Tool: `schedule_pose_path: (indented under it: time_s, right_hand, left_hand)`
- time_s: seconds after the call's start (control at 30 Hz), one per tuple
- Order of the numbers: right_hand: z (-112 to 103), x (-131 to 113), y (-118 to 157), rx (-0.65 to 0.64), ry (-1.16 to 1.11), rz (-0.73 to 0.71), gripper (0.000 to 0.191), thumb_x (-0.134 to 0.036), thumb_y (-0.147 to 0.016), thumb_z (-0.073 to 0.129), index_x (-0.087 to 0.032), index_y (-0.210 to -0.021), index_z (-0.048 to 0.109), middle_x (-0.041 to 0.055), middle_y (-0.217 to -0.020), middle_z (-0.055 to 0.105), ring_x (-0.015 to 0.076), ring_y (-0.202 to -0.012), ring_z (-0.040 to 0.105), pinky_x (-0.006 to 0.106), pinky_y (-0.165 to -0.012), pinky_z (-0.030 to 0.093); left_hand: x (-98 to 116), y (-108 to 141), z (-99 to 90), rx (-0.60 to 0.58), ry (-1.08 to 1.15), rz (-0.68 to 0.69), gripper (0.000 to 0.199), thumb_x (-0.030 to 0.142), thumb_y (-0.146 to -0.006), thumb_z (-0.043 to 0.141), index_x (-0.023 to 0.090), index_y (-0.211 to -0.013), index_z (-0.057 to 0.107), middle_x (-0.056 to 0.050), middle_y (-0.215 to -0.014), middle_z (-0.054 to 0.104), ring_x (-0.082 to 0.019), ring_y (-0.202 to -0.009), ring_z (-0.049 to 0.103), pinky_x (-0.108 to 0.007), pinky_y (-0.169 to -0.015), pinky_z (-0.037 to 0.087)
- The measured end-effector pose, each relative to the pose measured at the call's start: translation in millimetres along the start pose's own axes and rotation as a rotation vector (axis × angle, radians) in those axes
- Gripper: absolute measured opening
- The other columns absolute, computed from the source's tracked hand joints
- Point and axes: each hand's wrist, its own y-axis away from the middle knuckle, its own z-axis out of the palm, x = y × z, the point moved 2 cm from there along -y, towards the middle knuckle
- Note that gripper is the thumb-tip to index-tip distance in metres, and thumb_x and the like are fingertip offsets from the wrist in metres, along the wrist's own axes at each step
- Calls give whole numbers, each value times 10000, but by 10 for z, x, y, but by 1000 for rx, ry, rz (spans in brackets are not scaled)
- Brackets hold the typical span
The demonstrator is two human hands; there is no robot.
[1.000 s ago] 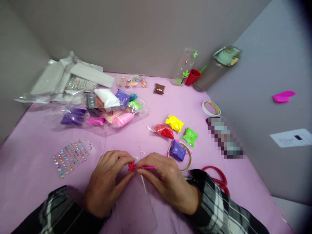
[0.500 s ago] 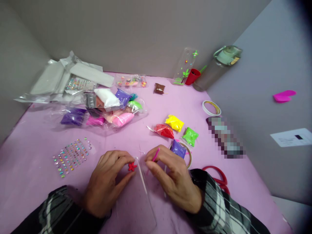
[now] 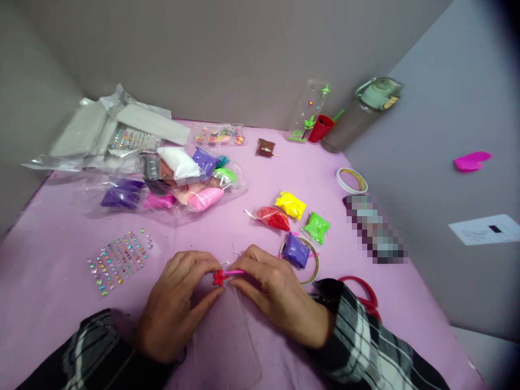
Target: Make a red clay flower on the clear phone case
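Observation:
Between the thumb and index finger of my left hand (image 3: pixel 182 303) is a small red flower-shaped clay piece (image 3: pixel 219 278), at the upper end of a clear phone case (image 3: pixel 227 341). My right hand (image 3: pixel 280 295) pinches a thin pink stick (image 3: pixel 234 272), whose tip reaches the right side of the red flower. The case lies on the pink table below both hands, and its upper edge is partly covered by my fingers.
Clay packets in yellow (image 3: pixel 291 205), red (image 3: pixel 273 218), green (image 3: pixel 317 227) and purple (image 3: pixel 296 250) lie beyond my right hand. Red scissors (image 3: pixel 361 290) sit by the right sleeve. A gem sticker sheet (image 3: pixel 119 260) is at left, a bottle (image 3: pixel 357 116) at back right.
My right hand has moved left, and the pink stick, upright before, now lies level with its tip at the red flower. My left hand has barely moved.

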Motion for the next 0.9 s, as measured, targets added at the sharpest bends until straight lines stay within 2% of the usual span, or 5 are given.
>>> schedule_pose_path:
  time_s: [0.3, 0.9]
  right_hand:
    - [96, 26, -29, 7, 23, -22, 147, -243, -1015, 582, -174, -998, 711, 40, -930, 629, 157, -829, 610, 265, -727, 501]
    - [78, 26, -41, -18, 19, -40, 123, -247, -1005, 605, -188, -1031, 710, 40, -949, 644, 161, -862, 620, 260, -755, 503]
  left_hand:
    - [3, 7, -5, 6, 1, 24, 159, 369, -962, 631, 269, -1085, 642, -17, -1052, 680, -263, -1014, 604, -404, -875, 485]
    - [-33, 23, -34, 4, -25, 56, 236, 409, -977, 616, 270, -1167, 596, -16, -1100, 669, -244, -1055, 593, -374, -902, 485]
